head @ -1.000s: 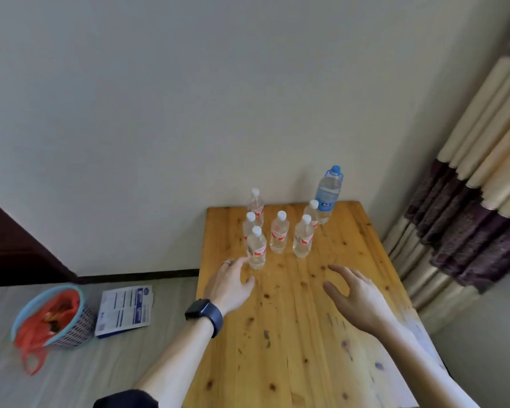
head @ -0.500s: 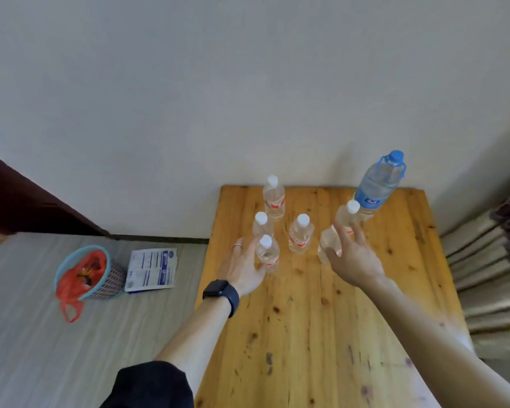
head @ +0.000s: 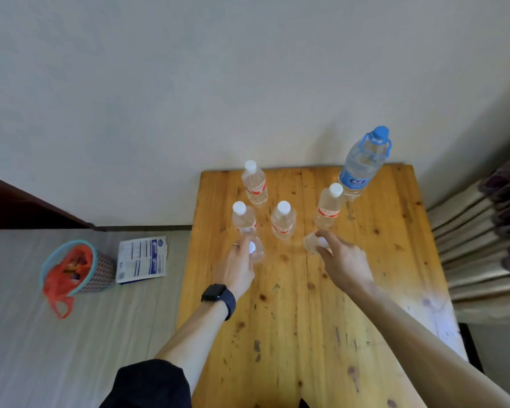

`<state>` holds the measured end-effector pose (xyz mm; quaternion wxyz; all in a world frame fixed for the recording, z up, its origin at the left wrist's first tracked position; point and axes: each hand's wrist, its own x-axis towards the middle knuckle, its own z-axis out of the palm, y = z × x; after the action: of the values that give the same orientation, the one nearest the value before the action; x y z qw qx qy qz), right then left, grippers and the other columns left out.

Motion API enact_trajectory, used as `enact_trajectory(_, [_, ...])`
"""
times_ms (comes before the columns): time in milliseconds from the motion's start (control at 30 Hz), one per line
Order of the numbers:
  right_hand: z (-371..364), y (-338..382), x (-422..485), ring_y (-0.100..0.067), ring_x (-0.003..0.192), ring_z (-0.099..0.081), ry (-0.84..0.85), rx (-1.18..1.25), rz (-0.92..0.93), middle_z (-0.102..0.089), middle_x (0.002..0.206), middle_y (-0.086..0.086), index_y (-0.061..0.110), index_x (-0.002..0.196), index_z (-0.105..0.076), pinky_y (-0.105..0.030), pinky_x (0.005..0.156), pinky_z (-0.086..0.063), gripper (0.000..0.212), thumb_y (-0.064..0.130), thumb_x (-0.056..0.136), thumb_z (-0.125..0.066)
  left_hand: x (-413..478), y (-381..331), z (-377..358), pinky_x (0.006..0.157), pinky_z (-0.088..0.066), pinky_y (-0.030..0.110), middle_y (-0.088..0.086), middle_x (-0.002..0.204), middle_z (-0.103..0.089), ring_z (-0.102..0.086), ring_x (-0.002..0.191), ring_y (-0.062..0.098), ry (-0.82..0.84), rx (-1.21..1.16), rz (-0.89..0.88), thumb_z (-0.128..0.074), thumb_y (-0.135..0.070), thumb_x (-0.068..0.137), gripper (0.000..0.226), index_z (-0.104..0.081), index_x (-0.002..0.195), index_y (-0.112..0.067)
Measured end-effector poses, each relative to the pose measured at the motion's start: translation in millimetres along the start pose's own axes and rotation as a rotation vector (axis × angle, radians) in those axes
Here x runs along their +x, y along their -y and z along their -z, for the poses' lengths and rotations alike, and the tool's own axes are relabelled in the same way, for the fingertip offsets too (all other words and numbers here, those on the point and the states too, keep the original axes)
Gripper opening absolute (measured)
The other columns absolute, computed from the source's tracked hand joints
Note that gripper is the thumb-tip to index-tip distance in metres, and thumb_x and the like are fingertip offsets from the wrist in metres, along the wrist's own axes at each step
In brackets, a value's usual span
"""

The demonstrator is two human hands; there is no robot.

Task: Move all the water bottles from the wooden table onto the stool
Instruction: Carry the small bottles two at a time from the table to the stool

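On the wooden table (head: 306,334) filling the lower centre, my left hand (head: 236,270) wraps one small white-capped bottle (head: 257,252), and my right hand (head: 346,262) grasps a second small bottle (head: 309,244) to its right. Above them stand the large blue-capped bottle (head: 362,163), upper right, and four small bottles (head: 283,223).

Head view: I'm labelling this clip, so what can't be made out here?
- Stool: outside the frame in the head view.
- Left bottle and right bottle: labels hidden under the left hand and right hand; whether either grip is closed is hidden too.
- Sheet: print too small.
- Basket contents: covered by red bag.
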<state>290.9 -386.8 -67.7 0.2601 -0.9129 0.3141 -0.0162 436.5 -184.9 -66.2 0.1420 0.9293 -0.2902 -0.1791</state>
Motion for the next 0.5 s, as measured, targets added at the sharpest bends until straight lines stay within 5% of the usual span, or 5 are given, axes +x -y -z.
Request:
enact_trajectory(67, [-2.2, -2.8, -20.8, -0.033, 0.085, -0.067, 0.009, 0.078, -0.106, -0.074, 0.103, -0.006, 0.032, 0.128, -0.054, -0.034, 0.066, -0.046, 0.03, 0.032, 0.098, -0.057, -18.1, 6.6, 0.9, 0.048, -0.033, 0.029, 0.006, 0.099, -0.061, -0.05, 0.065, 0.018, -0.004, -0.029, -0.022, -0.049, -0.013, 0.101, 0.032, -0.043, 0.131, -0.02])
enact_trajectory(267, [-21.6, 18.6, -86.7, -0.029, 0.085, -0.069, 0.047, 0.201, -0.264, -0.076, 0.091, -0.004, 0.041, 0.124, -0.058, -0.035, 0.073, -0.053, 0.031, 0.045, 0.093, -0.061, -76.2, 28.6, -2.2, 0.067, -0.055, 0.044, 0.006, 0.114, -0.063, -0.064, 0.086, 0.022, 0.092, -0.092, -0.143, -0.048, -0.017, 0.103, 0.033, -0.038, 0.129, -0.034])
enact_trajectory(367, [-34.6, 35.1, -112.9, -0.028, 0.085, -0.07, 0.069, 0.122, -0.239, -0.077, 0.093, -0.003, 0.039, 0.127, -0.059, -0.035, 0.073, -0.055, 0.035, 0.045, 0.093, -0.062, -104.2, 37.2, -2.7, 0.052, -0.046, 0.017, -0.005, 0.105, -0.059, -0.059, 0.073, -0.008, 0.138, -0.082, -0.195, -0.048, -0.011, 0.103, 0.028, -0.047, 0.127, -0.025])
enact_trajectory(500, [-50.8, 53.3, -136.6, -0.025, 0.089, -0.071, 0.096, 0.038, -0.194, -0.077, 0.094, -0.001, 0.04, 0.13, -0.058, -0.032, 0.072, -0.055, 0.037, 0.047, 0.094, -0.06, -125.9, 55.6, -8.5, 0.054, -0.046, 0.024, 0.004, 0.116, -0.064, -0.059, 0.079, 0.015, 0.139, -0.116, -0.263, -0.049, -0.015, 0.103, 0.026, -0.048, 0.126, -0.027])
